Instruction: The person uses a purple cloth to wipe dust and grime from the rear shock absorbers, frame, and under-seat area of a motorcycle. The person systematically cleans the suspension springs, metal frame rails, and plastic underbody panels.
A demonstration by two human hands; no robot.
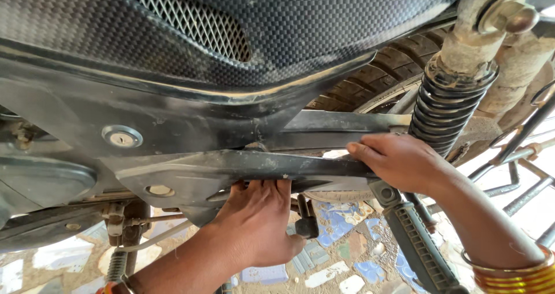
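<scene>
Black side panel point(243, 167) under both hands point(324, 190), shock spring point(448, 106) adj.

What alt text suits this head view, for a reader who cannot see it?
Two bare hands press on a dusty black plastic side panel of a motorcycle: the left hand under its lower edge, the right hand at its rear tip beside a black coiled shock-absorber spring.

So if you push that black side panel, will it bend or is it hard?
The panel is probably fairly stiff: it looks like thin moulded plastic bolted to the frame. It might flex a little at its long free edge, where the right hand presses. It looks dusty, so likely not slippery. The left hand has its fingers tucked under its lower edge.
</scene>
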